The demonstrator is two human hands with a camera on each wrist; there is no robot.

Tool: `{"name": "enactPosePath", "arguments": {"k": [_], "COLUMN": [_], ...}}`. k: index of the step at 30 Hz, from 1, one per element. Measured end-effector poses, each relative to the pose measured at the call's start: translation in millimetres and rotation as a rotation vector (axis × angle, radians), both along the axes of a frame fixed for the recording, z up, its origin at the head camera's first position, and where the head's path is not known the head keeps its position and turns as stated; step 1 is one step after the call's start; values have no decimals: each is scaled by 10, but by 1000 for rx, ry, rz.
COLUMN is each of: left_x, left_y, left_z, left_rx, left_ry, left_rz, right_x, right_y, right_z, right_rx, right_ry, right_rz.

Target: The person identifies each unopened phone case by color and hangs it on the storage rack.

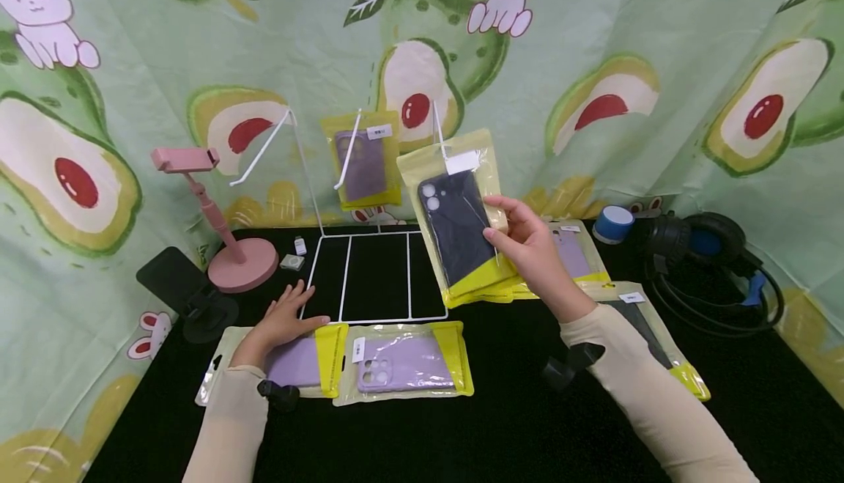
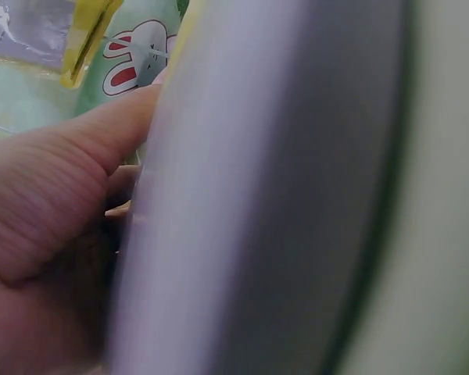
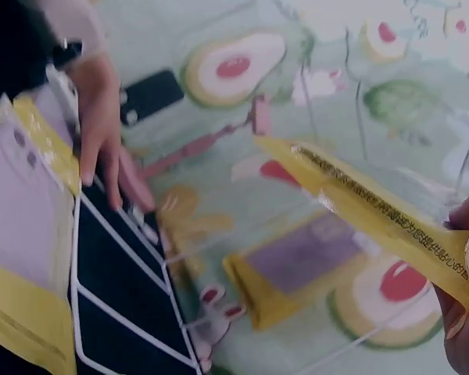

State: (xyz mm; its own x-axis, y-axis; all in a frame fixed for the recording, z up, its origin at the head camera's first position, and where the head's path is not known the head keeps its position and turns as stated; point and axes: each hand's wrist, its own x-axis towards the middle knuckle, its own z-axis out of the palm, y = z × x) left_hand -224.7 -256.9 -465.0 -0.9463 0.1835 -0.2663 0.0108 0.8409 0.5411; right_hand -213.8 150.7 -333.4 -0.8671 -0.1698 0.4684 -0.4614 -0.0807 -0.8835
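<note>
My right hand pinches the right edge of a packaged black phone case between thumb and fingers. The pack tilts upright, and the white rack's right hook overlaps its top by the label. In the right wrist view, this pack appears nearly edge-on. My left hand lies with fingers spread over a packaged purple phone case, fingertips by the front left corner of the rack base. Another packaged purple case lies beside it. On the middle hook hangs a packaged purple case.
The left hook is bare. A pink phone stand and a black phone stand stand left, near small white items. More packs lie right, before a blue-and-white round object and black headphones. A patterned curtain hangs behind.
</note>
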Motion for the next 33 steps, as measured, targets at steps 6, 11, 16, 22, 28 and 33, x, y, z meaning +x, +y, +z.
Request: {"name": "enactPosePath", "arguments": {"k": [6,11,16,22,28,33], "left_x": [7,10,5,8,8,10], "left_y": [11,26,18,6,9,18], "left_z": [-14,-2,1,-2,-8,1], "left_rx": [0,6,-2,2,5,7], "left_ry": [6,5,11,10,6,4], "left_rz": [-7,-9,-3,-1,-2,-1], "right_x": [-599,-996,-1157,-1123,-936,-629], "right_y": [-180,-256,-238,-61,318,665], "right_z": [-20,-43,-76,-206,-466,-665], "right_rx": [48,127,152,114,101,112], "right_ry": [-74,-117,-163,-199,-226,-229], "right_rz": [-143,-217,-236,-234,-232,-215]}}
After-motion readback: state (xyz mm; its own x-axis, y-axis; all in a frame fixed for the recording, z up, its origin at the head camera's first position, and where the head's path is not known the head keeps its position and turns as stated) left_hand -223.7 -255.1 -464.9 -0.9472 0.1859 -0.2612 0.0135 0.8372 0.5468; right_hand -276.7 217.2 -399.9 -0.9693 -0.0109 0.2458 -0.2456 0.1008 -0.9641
